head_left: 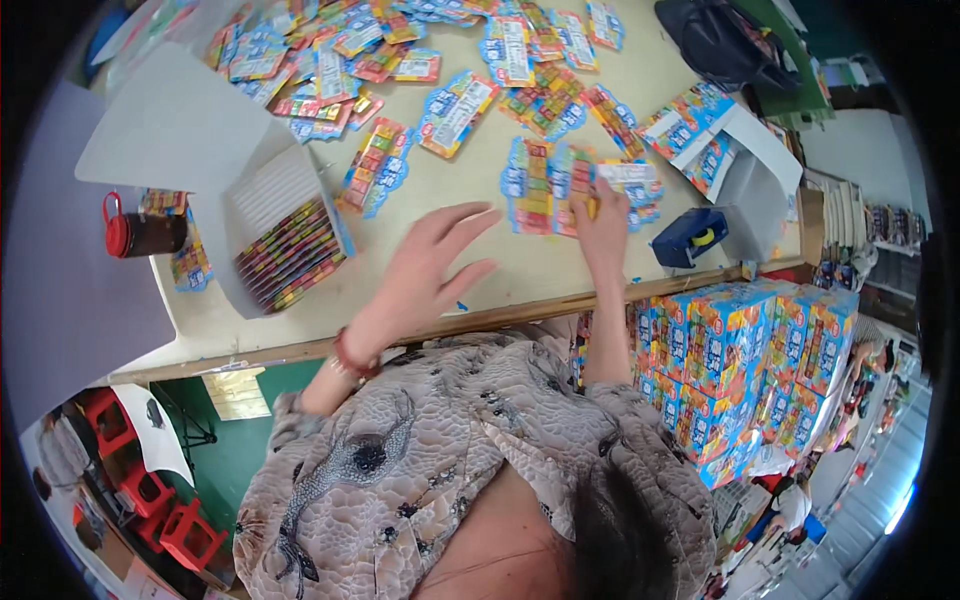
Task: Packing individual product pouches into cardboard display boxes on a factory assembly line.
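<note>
My left hand [430, 265] hovers over the near part of the table, fingers spread and holding nothing. Further right, my right hand [603, 225] bends its fingers onto a flat colourful pack [572, 170], pinching its edge. Beside that pack lie another pack with rows of coloured pieces [530, 190] and one with a white label [630, 175]. To the left of my left hand stands an open white box [215, 245] with its lid raised. Several packs [295, 255] stand in a row inside it. A loose pack [375, 165] lies between the box and my hands.
Many loose packs [350, 50] are heaped on the table's far side. On the right are an open printed box [755, 195], a blue tape dispenser [688, 238] and a dark bag [725, 45]. A red-lidded jar [150, 235] stands left. Stacked printed boxes [720, 340] rise beside the table's near edge.
</note>
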Demonstrator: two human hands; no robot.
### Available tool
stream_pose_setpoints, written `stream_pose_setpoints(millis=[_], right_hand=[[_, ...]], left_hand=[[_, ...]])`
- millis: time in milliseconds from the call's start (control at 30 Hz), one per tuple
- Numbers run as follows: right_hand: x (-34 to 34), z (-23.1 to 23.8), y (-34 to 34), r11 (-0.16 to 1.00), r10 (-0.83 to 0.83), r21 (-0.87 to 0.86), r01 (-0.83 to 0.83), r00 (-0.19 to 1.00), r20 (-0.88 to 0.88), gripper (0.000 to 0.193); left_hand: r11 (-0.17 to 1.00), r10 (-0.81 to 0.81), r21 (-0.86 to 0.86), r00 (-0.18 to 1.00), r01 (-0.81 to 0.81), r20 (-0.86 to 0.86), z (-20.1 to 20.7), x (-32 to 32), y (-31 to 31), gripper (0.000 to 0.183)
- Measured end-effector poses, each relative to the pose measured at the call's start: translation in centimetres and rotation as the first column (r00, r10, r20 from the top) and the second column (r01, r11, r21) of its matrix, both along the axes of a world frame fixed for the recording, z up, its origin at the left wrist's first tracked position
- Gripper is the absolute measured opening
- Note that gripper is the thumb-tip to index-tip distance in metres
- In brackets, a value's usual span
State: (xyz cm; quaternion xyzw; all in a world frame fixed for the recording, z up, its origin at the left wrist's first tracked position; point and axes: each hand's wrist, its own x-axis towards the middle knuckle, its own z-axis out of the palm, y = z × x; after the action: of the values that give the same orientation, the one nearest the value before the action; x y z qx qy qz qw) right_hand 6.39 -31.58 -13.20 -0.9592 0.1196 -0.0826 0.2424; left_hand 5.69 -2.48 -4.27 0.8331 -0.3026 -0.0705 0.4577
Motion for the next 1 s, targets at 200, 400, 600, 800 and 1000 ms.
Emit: stream_pose_setpoints(millis=[200, 400, 600, 800, 1000], right_hand=[[-0.1, 3.3, -2.4, 0.904, 0.092, -0.390, -0.177, 0.970, -0.226, 0.085], [1.0, 2.3, -6.0, 0.723, 0.153, -0.521, -0.454, 0.841, -0.520, 0.097], [4.3, 3.1, -7.9, 0.719, 0.462, -0.367, -0.590, 0.800, -0.381, 0.081], [4.5, 5.4, -10.5, 0.701, 0.590, -0.316, -0.640, 0.768, -0.247, 0.051], [4.1, 4.0, -8.0, 0.925, 0.369, -0.078, -0.371, 0.929, -0.038, 0.033]], left_hand=[[0.931, 0.272, 0.247, 0.962, -0.270, 0.026, -9.0, 2.7, -8.9, 0.090], [0.877, 0.340, 0.335, 0.938, -0.344, 0.072, -10.6, 5.1, -13.1, 0.116], [0.897, 0.304, 0.316, 0.950, -0.310, 0.071, -10.0, 6.9, -15.0, 0.126], [0.884, 0.325, 0.342, 0.945, -0.318, 0.038, -9.9, 8.5, -10.1, 0.129], [0.810, 0.448, 0.410, 0.894, -0.418, 0.026, -8.6, 6.9, -7.8, 0.113]])
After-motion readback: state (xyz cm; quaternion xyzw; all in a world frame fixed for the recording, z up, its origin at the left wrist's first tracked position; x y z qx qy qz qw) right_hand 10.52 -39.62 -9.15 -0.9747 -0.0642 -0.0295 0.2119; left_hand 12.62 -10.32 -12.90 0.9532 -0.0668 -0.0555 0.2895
